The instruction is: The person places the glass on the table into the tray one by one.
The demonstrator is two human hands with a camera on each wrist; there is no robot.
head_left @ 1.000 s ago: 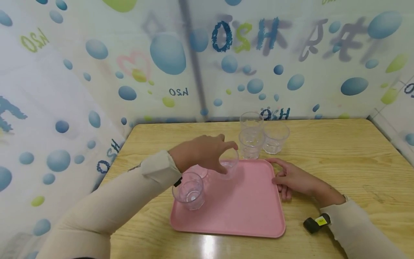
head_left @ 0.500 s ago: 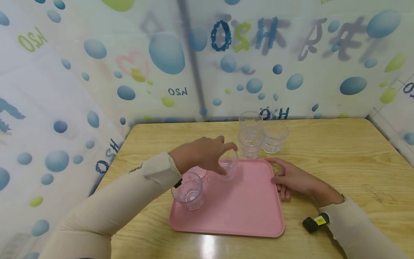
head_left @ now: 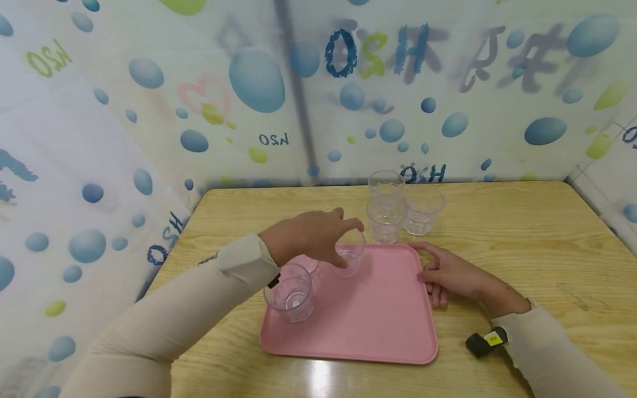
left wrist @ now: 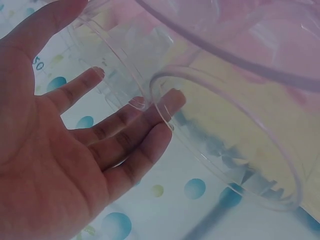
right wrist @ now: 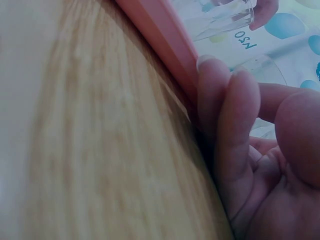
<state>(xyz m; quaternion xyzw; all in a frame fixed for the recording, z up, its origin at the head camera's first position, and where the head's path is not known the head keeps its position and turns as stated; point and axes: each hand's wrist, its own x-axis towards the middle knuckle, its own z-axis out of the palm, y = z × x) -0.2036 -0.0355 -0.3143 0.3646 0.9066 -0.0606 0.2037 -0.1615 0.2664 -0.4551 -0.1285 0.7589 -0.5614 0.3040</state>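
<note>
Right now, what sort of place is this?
Possibly a staged tabletop booth; I can't say for sure. A bubble-print backdrop stands behind and beside a wooden table, which bears just a tray and clear cups in view.

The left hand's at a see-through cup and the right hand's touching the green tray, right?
Nearly! The tray isn't green; the head view shows it's pink. The left hand is at a see-through cup and the right hand touches the tray.
</note>
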